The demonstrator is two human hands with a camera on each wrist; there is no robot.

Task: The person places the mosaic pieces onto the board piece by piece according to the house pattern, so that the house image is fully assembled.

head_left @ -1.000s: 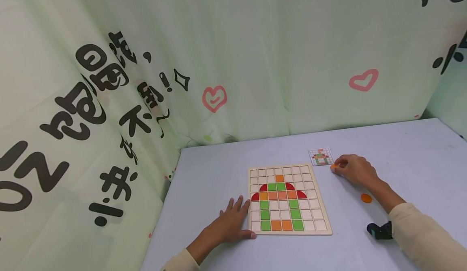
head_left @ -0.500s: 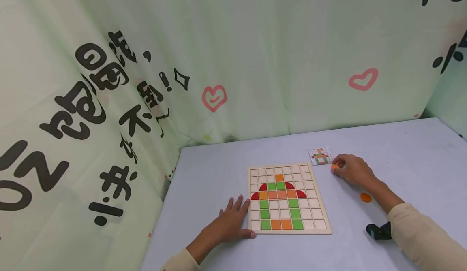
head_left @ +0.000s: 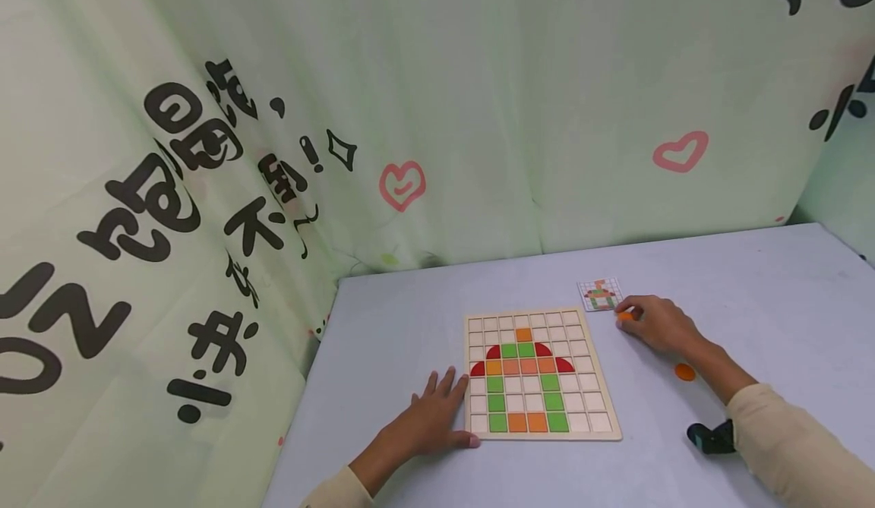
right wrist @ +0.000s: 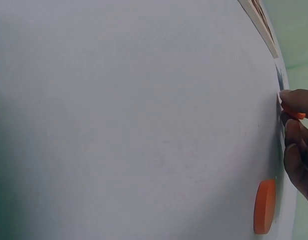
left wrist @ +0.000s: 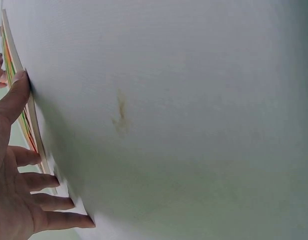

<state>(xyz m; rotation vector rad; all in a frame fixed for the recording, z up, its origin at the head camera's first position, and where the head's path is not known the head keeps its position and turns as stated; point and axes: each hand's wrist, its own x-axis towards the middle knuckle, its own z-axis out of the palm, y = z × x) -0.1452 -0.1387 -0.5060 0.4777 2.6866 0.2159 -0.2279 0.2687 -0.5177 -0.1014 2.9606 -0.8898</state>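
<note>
A square wooden grid board (head_left: 595, 383) lies on the table, filled in part with green, orange and red tiles that form a mushroom-like pattern. My left hand (head_left: 432, 419) rests at its left edge, fingers spread and straight, thumb by the near corner. In the left wrist view the thumb (left wrist: 19, 90) touches the board's rim. Beyond the board's right side, my right hand (head_left: 659, 322) pinches a small orange tile (head_left: 625, 316) between thumb and fingertips. Right beside those fingertips lies a picture card (head_left: 601, 294) with a similar pattern on a grid.
An orange round tile (head_left: 685, 372) lies on the table under the right forearm. A small black object (head_left: 709, 438) sits nearer, partly covered by the right sleeve. A pale green printed curtain (head_left: 478, 113) hangs behind the table (head_left: 383, 326).
My right hand has shifted slightly left and nearer with the orange tile, close to the card's corner. The left hand and the board have stayed in place.
</note>
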